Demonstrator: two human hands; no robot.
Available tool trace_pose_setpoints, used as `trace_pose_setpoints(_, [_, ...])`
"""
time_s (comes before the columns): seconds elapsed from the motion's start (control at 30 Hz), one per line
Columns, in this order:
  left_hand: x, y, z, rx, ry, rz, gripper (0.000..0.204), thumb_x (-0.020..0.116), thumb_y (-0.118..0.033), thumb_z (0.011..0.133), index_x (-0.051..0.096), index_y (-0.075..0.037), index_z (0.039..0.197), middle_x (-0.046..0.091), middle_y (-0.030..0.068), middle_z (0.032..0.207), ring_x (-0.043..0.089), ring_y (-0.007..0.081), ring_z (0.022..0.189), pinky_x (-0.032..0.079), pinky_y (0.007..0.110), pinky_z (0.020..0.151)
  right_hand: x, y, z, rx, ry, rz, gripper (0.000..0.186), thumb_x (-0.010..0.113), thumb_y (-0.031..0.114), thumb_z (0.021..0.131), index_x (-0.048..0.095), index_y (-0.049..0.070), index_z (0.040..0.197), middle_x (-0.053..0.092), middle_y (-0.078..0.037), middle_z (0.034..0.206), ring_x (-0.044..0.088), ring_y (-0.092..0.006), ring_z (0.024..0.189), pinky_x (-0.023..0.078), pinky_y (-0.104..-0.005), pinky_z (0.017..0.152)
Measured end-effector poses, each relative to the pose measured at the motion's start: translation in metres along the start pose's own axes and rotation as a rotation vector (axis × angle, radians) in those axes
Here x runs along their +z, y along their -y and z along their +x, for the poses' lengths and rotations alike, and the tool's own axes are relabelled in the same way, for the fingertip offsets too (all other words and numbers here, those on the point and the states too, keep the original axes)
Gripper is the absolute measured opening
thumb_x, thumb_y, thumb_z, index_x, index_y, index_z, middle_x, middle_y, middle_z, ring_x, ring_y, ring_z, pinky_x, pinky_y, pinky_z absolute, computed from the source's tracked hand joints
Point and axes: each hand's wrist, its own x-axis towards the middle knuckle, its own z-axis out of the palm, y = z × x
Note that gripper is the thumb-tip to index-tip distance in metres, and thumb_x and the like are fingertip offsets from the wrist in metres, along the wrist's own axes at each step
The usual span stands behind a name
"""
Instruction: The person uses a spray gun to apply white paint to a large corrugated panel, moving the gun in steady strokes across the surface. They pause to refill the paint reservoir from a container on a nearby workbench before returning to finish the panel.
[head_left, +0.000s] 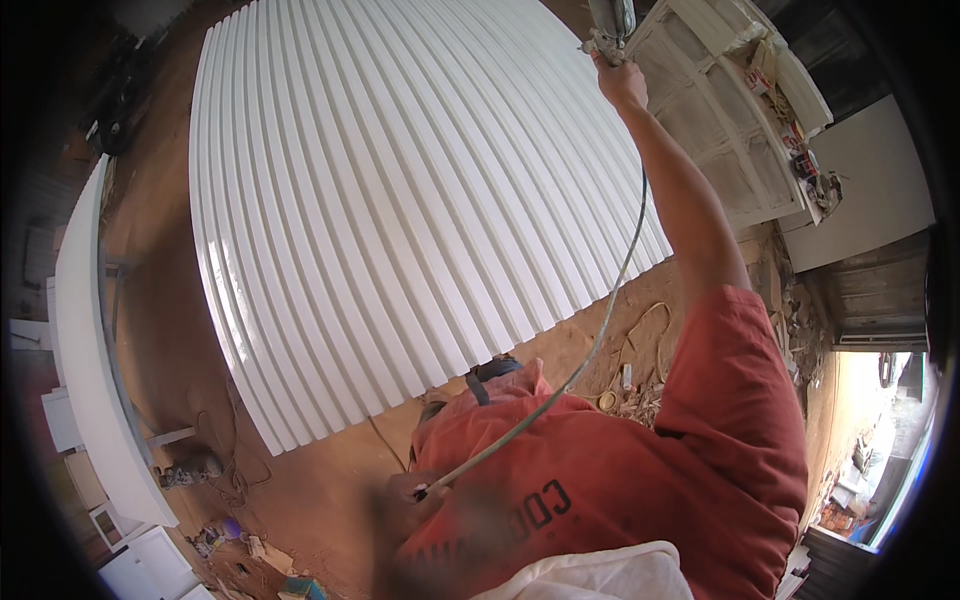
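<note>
My right hand [625, 84] is stretched far out at the top right, closed round a spray gun [606, 45] with a grey metal cup. From the gun a thin pale hose [600, 345] hangs in a curve back across my red shirt. Low in the view, close to my body, my left hand [405, 492] is closed on this hose; part of it is dark and blurred. A large glossy white ribbed panel [390, 215] lies in front of me, and the spray gun is beyond its right edge.
A whitish framed panel [715, 125] stands to the right, with cans and scraps [800, 160] along it. On the left is a long white board [85, 340]. Cords [235, 465] and debris [635, 400] lie on the brown floor [330, 510].
</note>
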Motion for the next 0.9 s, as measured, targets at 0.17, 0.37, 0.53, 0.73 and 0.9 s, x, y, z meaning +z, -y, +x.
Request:
trace_pose_setpoints(0.17, [0.006,0.011,0.005,0.016,-0.037,-0.076,0.027,0.069,-0.027,0.092,0.072,-0.001,0.091,0.059,0.0019,0.067,0.051,0.0086,0.062,0.042,0.028,0.057,0.013,0.015,0.012,-0.002,-0.005,0.082,0.083,0.06,0.076,0.081,0.071,0.0,0.11,0.069,-0.028,0.113,0.064,-0.0444,0.112,0.051,-0.0503,0.093])
trace_pose_setpoints(0.37, [-0.008,0.009,0.011,0.108,0.02,-0.022,0.036,0.072,-0.033,0.092,0.071,0.002,0.086,0.061,0.0026,0.067,0.05,0.0077,0.061,0.039,0.028,0.054,-0.012,-0.017,-0.027,0.057,0.079,-0.027,0.068,0.059,0.067,0.086,0.069,0.011,0.123,0.068,-0.022,0.122,0.063,-0.0403,0.116,0.05,-0.0495,0.097])
trace_pose_setpoints(0.53, [-0.033,0.005,-0.003,0.091,0.176,0.037,0.026,0.066,-0.024,0.093,0.068,0.001,0.086,0.059,0.0023,0.068,0.05,0.0089,0.064,0.041,0.028,0.058,-0.055,-0.064,-0.102,0.136,0.063,-0.069,0.063,0.06,0.064,0.088,0.07,0.01,0.119,0.069,-0.023,0.117,0.064,-0.0417,0.112,0.05,-0.0503,0.093])
trace_pose_setpoints(0.73, [-0.069,0.019,-0.017,0.145,0.391,0.101,0.02,0.065,-0.018,0.095,0.067,-0.001,0.085,0.057,-0.0007,0.07,0.048,0.0061,0.065,0.039,0.026,0.058,-0.12,-0.13,-0.216,0.233,-0.006,-0.076,0.059,0.06,0.063,0.089,0.07,0.012,0.116,0.07,-0.022,0.111,0.065,-0.0412,0.109,0.049,-0.0496,0.089])
trace_pose_setpoints(0.9, [-0.085,0.032,-0.021,0.123,0.546,0.145,0.017,0.068,-0.018,0.095,0.07,-0.001,0.091,0.06,-0.0016,0.073,0.05,0.0049,0.067,0.04,0.024,0.059,-0.191,-0.166,-0.325,0.372,-0.038,-0.072,0.055,0.059,0.062,0.091,0.069,0.016,0.119,0.071,-0.02,0.109,0.065,-0.0399,0.108,0.049,-0.0488,0.088])
